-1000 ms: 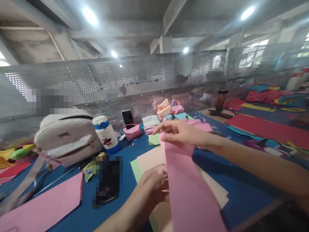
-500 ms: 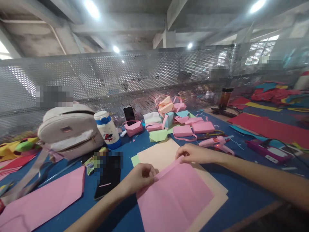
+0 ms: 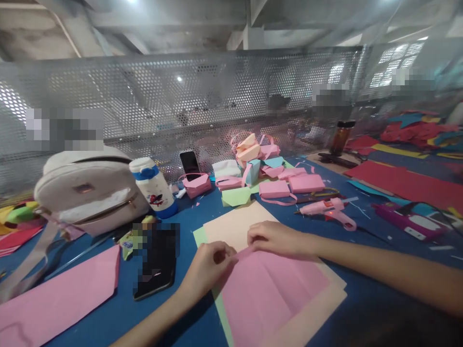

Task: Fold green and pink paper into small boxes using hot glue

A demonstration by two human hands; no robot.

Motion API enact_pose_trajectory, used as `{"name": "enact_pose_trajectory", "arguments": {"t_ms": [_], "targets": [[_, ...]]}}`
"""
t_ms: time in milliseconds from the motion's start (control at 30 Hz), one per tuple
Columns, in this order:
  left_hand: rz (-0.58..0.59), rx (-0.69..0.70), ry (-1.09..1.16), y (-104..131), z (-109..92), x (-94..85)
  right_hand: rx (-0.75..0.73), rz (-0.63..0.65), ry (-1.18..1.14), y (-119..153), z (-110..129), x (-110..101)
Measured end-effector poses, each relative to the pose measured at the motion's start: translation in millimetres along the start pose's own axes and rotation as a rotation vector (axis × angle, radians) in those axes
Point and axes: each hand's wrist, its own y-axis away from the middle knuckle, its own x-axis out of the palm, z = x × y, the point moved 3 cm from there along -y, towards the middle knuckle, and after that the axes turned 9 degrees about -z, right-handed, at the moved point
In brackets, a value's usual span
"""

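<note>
A creased pink sheet point(image 3: 271, 289) lies over cream paper point(image 3: 249, 217), with a green sheet point(image 3: 200, 235) showing at the left edge. My left hand point(image 3: 213, 262) pinches the pink sheet's upper left corner between thumb and fingers. Along the same upper edge, my right hand point(image 3: 273, 238) is closed on the sheet with curled fingers, a short way from the left. A narrow fold runs along that edge between the hands.
Small pink paper bags point(image 3: 307, 183) and a green one point(image 3: 236, 196) stand behind. A pink glue gun point(image 3: 327, 208) lies right. Left are a phone point(image 3: 159, 265), bottle point(image 3: 155, 188), backpack point(image 3: 90, 193) and pink paper point(image 3: 68, 294). A perforated metal screen point(image 3: 217, 91) stands behind.
My right hand has moved left along the upper edge, closer to my left hand. The pink sheet has turned slightly and shifted right. The camera view has tilted down.
</note>
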Motion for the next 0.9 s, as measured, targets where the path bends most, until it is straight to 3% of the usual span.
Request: {"name": "enact_pose_trajectory", "arguments": {"t_ms": [233, 467, 633, 767, 900], "targets": [[-0.031, 0.123, -0.255, 14.6, 5.3, -15.7, -0.085, -0.025, 0.013, 1.4, -7.0, 8.3], [0.052, 0.34, -0.324, 18.4, 14.1, -18.6, -0.018, -0.007, -0.114, 1.0, -26.2, -2.6], [0.09, 0.548, -0.44, 21.8, 10.8, -14.5, -0.228, -0.019, -0.001, 1.8, -22.6, -0.3], [0.003, 0.667, -0.583, 26.0, 12.3, -7.9, -0.421, -0.109, 0.279, 9.9, -8.2, 16.2], [-0.023, 0.785, -0.715, 34.3, 10.4, -5.2, -0.508, -0.172, 0.484, 18.3, 3.3, 28.4]]}}
